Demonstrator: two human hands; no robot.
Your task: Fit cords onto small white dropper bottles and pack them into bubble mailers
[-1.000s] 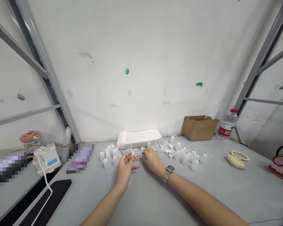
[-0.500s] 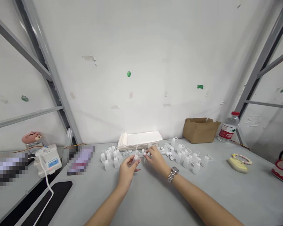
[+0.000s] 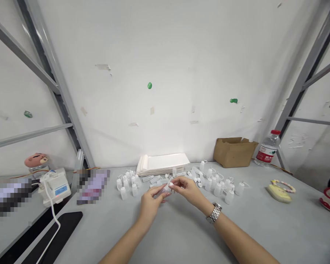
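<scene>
Over the tabletop (image 3: 176, 231), the left hand (image 3: 150, 202) holds a small translucent bottle (image 3: 165, 189) in a narrow grip, while the right hand (image 3: 189, 189), just apart from the bottle half a second ago, now closes its fingertips on the white cap (image 3: 170, 184) at the bottle's top.

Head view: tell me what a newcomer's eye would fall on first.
Probably the left hand and right hand would catch it first, meeting at a translucent bottle in the centre. Next comes the red-capped water bottle, right rear, beside the brown cardboard box. A silver band circles the right wrist.
</scene>
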